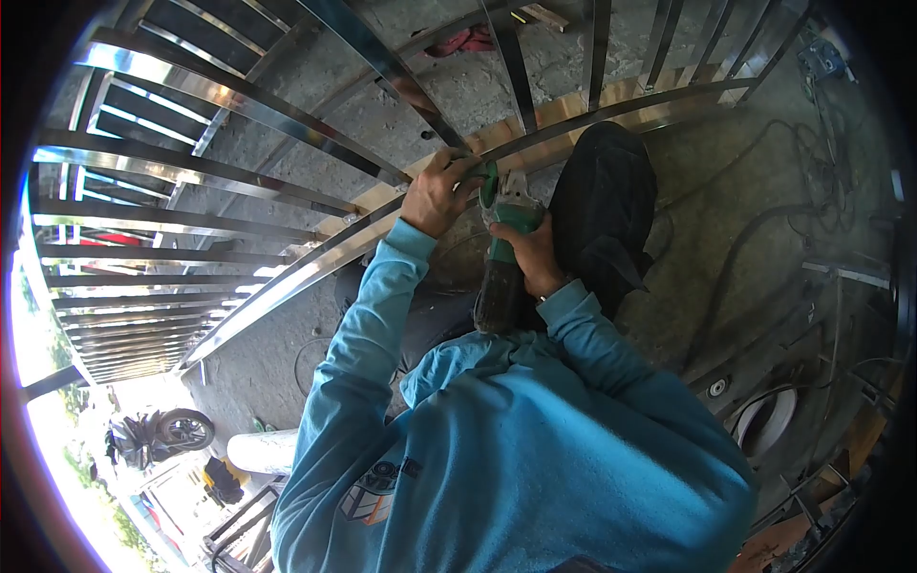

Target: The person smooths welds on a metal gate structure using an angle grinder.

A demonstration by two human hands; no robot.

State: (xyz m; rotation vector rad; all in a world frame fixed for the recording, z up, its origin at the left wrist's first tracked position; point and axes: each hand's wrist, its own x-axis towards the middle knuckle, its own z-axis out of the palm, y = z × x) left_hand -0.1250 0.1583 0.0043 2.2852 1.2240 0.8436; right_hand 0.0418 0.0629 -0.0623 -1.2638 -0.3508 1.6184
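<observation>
A green angle grinder (501, 250) is in my right hand (535, 250), which is wrapped around its body near the head. Its dark rear end points down toward my lap. The green disc (490, 181) faces left, close against the curved bottom rail (544, 137) of a shiny metal railing. My left hand (438, 196) is closed over that rail, fingers bent, at the foot of an upright bar (382, 72). Those fingertips are right beside the disc and partly hide the rail there.
My bent knee (611, 181) stands just right of the grinder. Cables (740, 234) run over the concrete floor on the right, near a round metal ring (767, 420). A red cloth (460, 41) lies behind the bars. A motorcycle (158, 432) is at lower left.
</observation>
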